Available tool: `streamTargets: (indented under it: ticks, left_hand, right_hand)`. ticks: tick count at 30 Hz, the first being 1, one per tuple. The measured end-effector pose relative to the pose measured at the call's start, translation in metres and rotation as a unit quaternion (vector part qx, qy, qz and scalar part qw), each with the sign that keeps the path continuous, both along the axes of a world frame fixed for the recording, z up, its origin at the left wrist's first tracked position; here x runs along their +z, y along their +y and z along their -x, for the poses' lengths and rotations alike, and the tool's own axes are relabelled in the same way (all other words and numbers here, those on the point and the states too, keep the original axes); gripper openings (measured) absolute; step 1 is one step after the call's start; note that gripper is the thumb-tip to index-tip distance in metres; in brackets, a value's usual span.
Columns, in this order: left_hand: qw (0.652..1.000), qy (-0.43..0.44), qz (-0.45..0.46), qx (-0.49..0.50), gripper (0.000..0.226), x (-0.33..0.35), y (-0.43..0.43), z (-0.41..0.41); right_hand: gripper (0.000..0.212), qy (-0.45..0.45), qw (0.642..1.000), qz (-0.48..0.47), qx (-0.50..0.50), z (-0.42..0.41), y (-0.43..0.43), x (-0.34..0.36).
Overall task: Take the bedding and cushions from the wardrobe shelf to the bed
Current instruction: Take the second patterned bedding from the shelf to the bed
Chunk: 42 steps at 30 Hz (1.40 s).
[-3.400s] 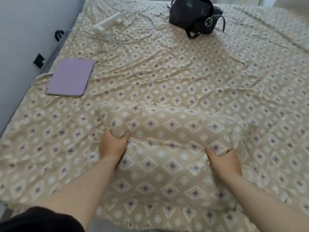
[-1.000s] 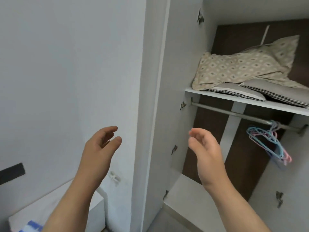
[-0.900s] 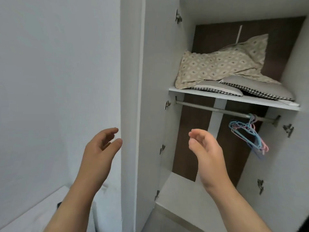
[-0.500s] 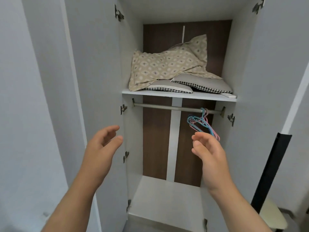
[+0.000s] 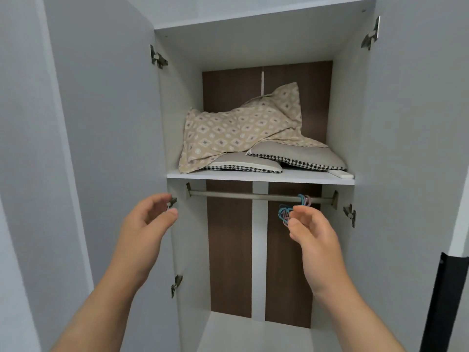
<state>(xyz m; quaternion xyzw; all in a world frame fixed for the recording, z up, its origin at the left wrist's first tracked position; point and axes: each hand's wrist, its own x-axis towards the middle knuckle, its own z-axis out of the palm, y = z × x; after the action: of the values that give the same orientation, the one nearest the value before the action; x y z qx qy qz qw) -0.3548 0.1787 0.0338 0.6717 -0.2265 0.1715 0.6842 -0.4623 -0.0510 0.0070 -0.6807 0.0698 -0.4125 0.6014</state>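
Observation:
I face the open wardrobe. On its white shelf (image 5: 258, 177) lies a beige diamond-patterned pillow (image 5: 236, 130), slumped over two flat grey cushions with houndstooth edges, one at the left (image 5: 243, 165) and one at the right (image 5: 299, 156). My left hand (image 5: 147, 224) and my right hand (image 5: 314, 235) are raised below the shelf, palms facing each other, fingers apart, holding nothing. Both hands are short of the shelf and touch no bedding.
A metal hanging rail (image 5: 253, 196) runs under the shelf, with blue and pink hangers (image 5: 291, 209) bunched at its right end behind my right fingers. Both wardrobe doors stand open, left (image 5: 101, 148) and right (image 5: 416, 148). A small white block (image 5: 341, 174) lies on the shelf's right end.
I let go of the patterned bedding on the bed and turned to the wardrobe. The view has swung to face it squarely and closer. Both hands stay raised, open and empty.

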Motion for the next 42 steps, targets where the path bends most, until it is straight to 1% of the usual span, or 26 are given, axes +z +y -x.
streamTargets:
  ticks: [6,11,14,16,20,21,23,25,29,32,35,37,39,40,42]
  left_hand:
    - [0.999,-0.005,0.023,-0.044,0.025,0.003,-0.046,-0.081]
    - [0.996,-0.001,0.06,-0.072,0.023,0.006,-0.071,-0.177]
    - [0.995,-0.007,0.063,-0.078,0.023,0.018,-0.089,-0.238]
    - [0.994,-0.01,0.062,-0.091,0.026,0.03,-0.102,-0.276]
    - [0.994,-0.021,0.056,-0.09,0.046,0.059,-0.134,-0.334]
    - [0.994,-0.026,0.06,-0.088,0.048,0.064,-0.14,-0.342]
    - [0.994,-0.035,0.062,-0.078,0.045,0.071,-0.154,-0.362]
    - [0.996,-0.039,0.052,-0.063,0.045,0.076,-0.167,-0.383]
    - [0.999,-0.032,0.031,-0.024,0.054,0.094,-0.189,-0.422]
    - [0.999,-0.035,-0.013,0.033,0.07,0.111,-0.207,-0.449]
    - [0.997,-0.017,-0.047,0.054,0.086,0.136,-0.235,-0.477]
    - [0.994,-0.002,-0.075,0.083,0.091,0.154,-0.257,-0.503]
    - [0.984,0.022,-0.114,0.132,0.095,0.171,-0.279,-0.532]
    - [0.976,0.039,-0.14,0.165,0.101,0.177,-0.289,-0.55]
    - [0.949,0.072,-0.201,0.231,0.113,0.183,-0.303,-0.585]
  right_hand:
    - [0.026,0.011,0.998,0.032,-0.044,-0.064,-0.029,0.009]
    - [0.026,0.025,0.994,0.068,-0.078,-0.145,-0.056,0.019]
    - [0.026,0.028,0.992,0.078,-0.097,-0.198,-0.07,0.033]
    - [0.026,0.032,0.988,0.092,-0.118,-0.234,-0.077,0.041]
    - [0.028,0.047,0.979,0.134,-0.148,-0.29,-0.093,0.062]
    - [0.029,0.049,0.977,0.141,-0.153,-0.298,-0.098,0.066]
    - [0.03,0.052,0.971,0.162,-0.165,-0.316,-0.109,0.076]
    - [0.033,0.053,0.964,0.184,-0.184,-0.338,-0.123,0.086]
    - [0.042,0.07,0.947,0.224,-0.22,-0.382,-0.159,0.113]
    - [0.05,0.075,0.935,0.248,-0.242,-0.413,-0.194,0.137]
    - [0.058,0.087,0.925,0.264,-0.261,-0.446,-0.233,0.163]
    - [0.064,0.111,0.914,0.281,-0.27,-0.47,-0.263,0.183]
    - [0.068,0.139,0.902,0.295,-0.283,-0.494,-0.295,0.202]
    - [0.069,0.155,0.895,0.301,-0.29,-0.506,-0.312,0.211]
    - [0.07,0.197,0.878,0.311,-0.306,-0.528,-0.34,0.223]
